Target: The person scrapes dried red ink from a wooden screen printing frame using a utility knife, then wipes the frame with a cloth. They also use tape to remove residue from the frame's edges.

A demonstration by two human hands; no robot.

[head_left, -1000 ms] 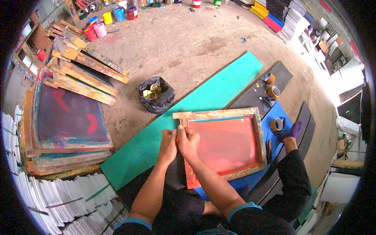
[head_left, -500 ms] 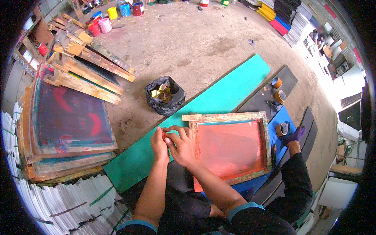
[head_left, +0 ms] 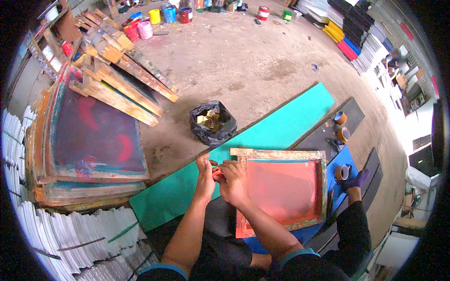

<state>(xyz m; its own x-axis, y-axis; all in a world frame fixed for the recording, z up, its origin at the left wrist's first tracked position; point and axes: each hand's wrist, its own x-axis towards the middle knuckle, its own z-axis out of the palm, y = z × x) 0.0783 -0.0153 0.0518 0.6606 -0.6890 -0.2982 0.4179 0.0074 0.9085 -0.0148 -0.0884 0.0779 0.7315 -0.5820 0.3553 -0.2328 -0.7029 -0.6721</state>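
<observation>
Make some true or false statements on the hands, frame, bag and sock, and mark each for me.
1. The left hand and right hand are close together. True.
2. A purple sock shows right of the red frame. True.
3. The frame lies left of both hands. False: it lies mostly to their right.
4. The black bag is open at the top. True.
5. The bag is right of the sock. False: it is to the left.
</observation>
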